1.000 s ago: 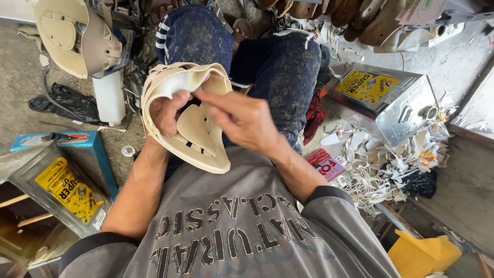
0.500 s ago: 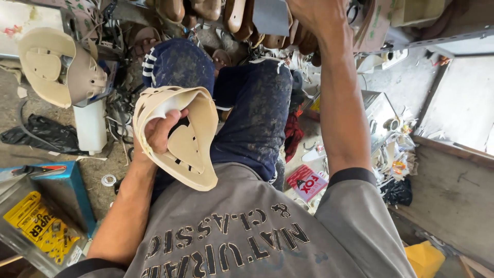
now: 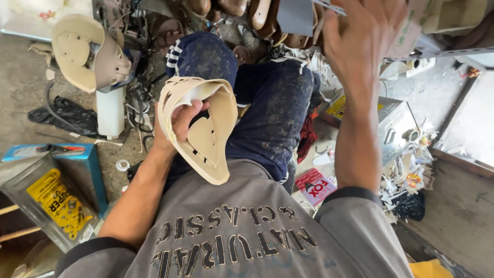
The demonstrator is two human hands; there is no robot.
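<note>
My left hand (image 3: 180,123) grips a beige cut-out shoe upper (image 3: 208,136) by its inner edge and holds it over my lap, above my dark blue trousers (image 3: 272,103). My right hand (image 3: 360,36) is raised high at the top of the view, beside a grey flat sheet (image 3: 296,15) and a cardboard box (image 3: 411,31) on a shelf. Its fingertips run out of the frame, so what they touch is hidden.
Another beige upper sits on a stand (image 3: 85,49) at the far left, above a white bottle (image 3: 110,110). Yellow-labelled tins (image 3: 51,201) and a blue box (image 3: 77,154) stand at the left. A metal tin (image 3: 396,123), a red packet (image 3: 314,185) and scraps (image 3: 411,175) lie at the right.
My right hand has let go of the beige upper and risen to the shelf at the top right. My left hand still holds the upper, now alone.
</note>
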